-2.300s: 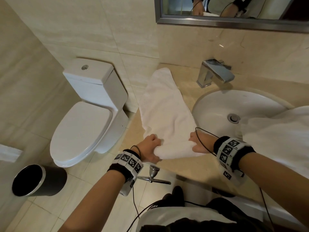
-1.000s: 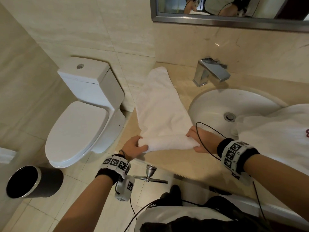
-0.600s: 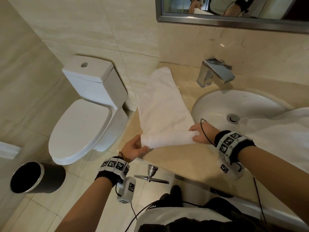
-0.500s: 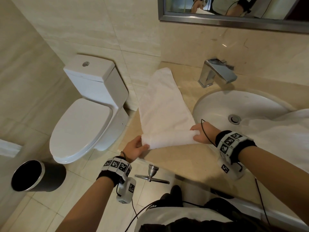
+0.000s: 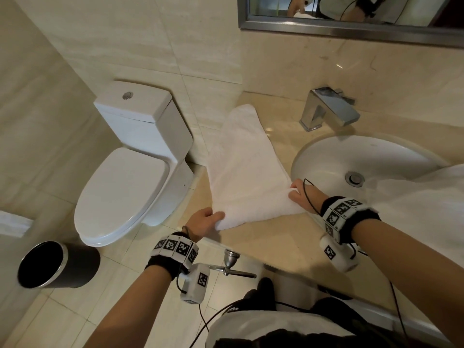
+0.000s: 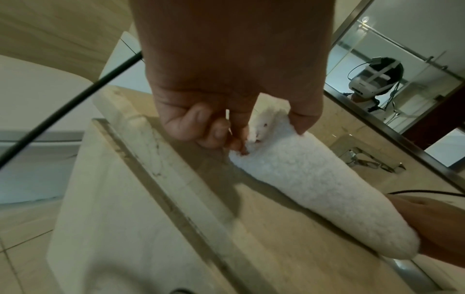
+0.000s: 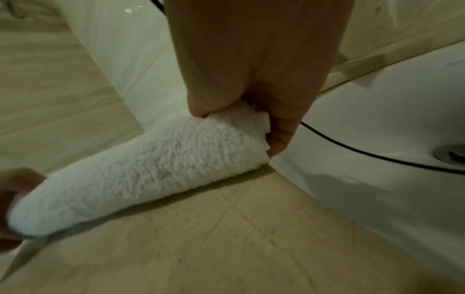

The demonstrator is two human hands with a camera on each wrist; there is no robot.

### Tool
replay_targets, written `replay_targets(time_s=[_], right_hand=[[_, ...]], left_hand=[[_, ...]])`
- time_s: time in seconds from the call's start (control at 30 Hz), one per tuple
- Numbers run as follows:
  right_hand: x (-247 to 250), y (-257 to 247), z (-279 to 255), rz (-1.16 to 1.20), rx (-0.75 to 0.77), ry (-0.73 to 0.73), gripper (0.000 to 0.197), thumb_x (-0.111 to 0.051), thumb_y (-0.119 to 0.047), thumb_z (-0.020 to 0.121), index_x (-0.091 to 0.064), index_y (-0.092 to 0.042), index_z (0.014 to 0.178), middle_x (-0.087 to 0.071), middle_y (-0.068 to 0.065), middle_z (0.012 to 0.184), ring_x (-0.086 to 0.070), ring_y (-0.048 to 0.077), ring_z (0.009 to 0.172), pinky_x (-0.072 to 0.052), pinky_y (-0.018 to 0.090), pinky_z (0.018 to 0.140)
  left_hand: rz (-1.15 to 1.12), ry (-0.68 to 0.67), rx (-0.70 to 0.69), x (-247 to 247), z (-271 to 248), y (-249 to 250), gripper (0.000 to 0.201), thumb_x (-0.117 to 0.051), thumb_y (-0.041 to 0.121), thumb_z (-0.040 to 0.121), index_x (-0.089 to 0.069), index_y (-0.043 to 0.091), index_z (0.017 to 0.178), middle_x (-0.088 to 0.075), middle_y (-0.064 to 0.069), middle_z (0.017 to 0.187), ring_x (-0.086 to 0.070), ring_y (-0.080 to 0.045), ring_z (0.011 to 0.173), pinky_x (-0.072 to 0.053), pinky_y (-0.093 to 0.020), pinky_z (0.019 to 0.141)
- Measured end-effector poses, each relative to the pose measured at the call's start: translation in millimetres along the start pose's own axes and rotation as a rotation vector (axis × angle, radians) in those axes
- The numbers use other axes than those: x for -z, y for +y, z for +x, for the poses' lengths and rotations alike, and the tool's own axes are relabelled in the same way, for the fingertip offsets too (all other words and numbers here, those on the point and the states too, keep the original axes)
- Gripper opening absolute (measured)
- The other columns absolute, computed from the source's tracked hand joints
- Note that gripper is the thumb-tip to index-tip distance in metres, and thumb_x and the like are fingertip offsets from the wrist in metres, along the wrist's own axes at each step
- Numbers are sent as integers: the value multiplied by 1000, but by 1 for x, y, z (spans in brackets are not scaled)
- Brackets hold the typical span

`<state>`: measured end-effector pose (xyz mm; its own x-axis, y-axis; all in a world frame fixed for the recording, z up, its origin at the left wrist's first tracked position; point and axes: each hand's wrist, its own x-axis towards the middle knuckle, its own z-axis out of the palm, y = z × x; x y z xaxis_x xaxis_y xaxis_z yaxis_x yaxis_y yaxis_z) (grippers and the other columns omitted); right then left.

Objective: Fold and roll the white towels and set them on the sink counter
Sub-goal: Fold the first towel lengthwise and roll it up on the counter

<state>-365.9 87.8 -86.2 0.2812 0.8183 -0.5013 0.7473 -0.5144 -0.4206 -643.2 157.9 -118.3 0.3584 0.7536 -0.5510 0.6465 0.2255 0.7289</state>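
Observation:
A white towel [image 5: 241, 167] lies as a long folded strip on the beige sink counter [image 5: 271, 244], left of the basin. Its near end is rolled into a thick tube [image 6: 312, 179] [image 7: 141, 177]. My left hand [image 5: 208, 219] [image 6: 226, 127] pinches the tube's left end with curled fingers and thumb. At the tube's right end, beside the basin rim, my right hand [image 5: 298, 194] [image 7: 254, 123] grips it the same way. The unrolled part stretches away toward the wall. A second white towel [image 5: 416, 207] drapes over the basin's right side.
A white basin [image 5: 351, 156] with a chrome faucet [image 5: 329, 109] lies right of the towel. A mirror [image 5: 351, 18] hangs above. A toilet [image 5: 125, 172] stands left of the counter, a black bin [image 5: 52, 264] on the floor. A chrome fitting [image 5: 231, 264] sticks out under the counter edge.
Both hands have rolled the towel's near end away from me, so the tube has grown thicker and the flat strip shorter. The roll's right end now sits further up than its left.

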Motion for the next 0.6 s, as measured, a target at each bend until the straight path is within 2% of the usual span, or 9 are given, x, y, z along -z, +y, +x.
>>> replay_targets(time_s=[0.07, 0.1, 0.17, 0.2, 0.27, 0.33, 0.43, 0.5, 0.6], right_hand=[[0, -7, 1, -12, -26, 1, 29, -43, -22, 96, -52, 0, 111, -59, 23, 110, -57, 35, 102, -42, 32, 79], [0, -10, 2, -31, -39, -2, 29, -41, -22, 97, -53, 1, 111, -60, 22, 109, -58, 35, 103, -40, 31, 77], [1, -14, 6, -60, -53, -7, 31, -39, -22, 98, -54, 2, 112, -60, 22, 112, -58, 35, 104, -39, 30, 76], [1, -16, 9, -69, -53, -7, 32, -39, -22, 98, -54, 2, 113, -60, 22, 113, -58, 34, 105, -39, 29, 77], [3, -21, 15, -61, -93, -19, 33, -39, -20, 97, -52, 3, 116, -58, 22, 117, -56, 34, 108, -40, 30, 81], [2, -24, 19, -37, -142, -35, 36, -40, -21, 96, -50, 3, 120, -57, 22, 120, -55, 33, 110, -41, 31, 88], [-3, -25, 23, -44, -139, -43, 40, -40, -27, 97, -50, 4, 118, -57, 22, 118, -55, 34, 108, -41, 33, 91], [-5, -21, 22, -56, -66, 40, 39, -43, -30, 96, -49, 3, 116, -59, 22, 114, -56, 33, 103, -42, 35, 89], [-5, -10, 12, -74, 282, 191, 43, -59, -35, 87, -49, -6, 116, -54, 11, 115, -53, 27, 103, -42, 34, 89]], left_hand=[[-23, 17, -33, -2, -4, 5, 65, -70, 43, 64, -44, 13, 115, -52, 2, 102, -53, -17, 95, -47, -22, 77], [-12, 35, -80, -3, -5, 5, 74, -75, 39, 59, -40, 13, 119, -49, 4, 106, -52, -14, 97, -48, -20, 76], [137, 58, -186, -4, -5, 6, 84, -81, 37, 54, -41, 14, 125, -45, 1, 117, -48, -13, 105, -47, -25, 85], [225, 61, -211, -4, -5, 7, 81, -83, 31, 58, -43, 13, 126, -45, -1, 121, -46, -13, 107, -44, -26, 89], [325, 56, -209, -3, -5, 7, 73, -82, 26, 65, -45, 13, 126, -49, -3, 126, -48, -15, 111, -41, -27, 93], [359, 33, -178, 0, -4, 7, 69, -79, 29, 70, -45, 15, 128, -52, -5, 127, -51, -18, 113, -42, -30, 95], [406, -41, -137, 7, -8, 10, 62, -72, 29, 77, -44, 13, 130, -54, -4, 127, -51, -20, 114, -40, -27, 93], [415, -83, -139, 12, -11, 14, 59, -70, 31, 78, -47, 10, 128, -55, -5, 124, -52, -21, 112, -38, -24, 89], [377, -123, -149, 15, -10, 17, 83, -58, 58, 53, -51, 11, 122, -58, -3, 116, -55, -19, 102, -40, -25, 85]])
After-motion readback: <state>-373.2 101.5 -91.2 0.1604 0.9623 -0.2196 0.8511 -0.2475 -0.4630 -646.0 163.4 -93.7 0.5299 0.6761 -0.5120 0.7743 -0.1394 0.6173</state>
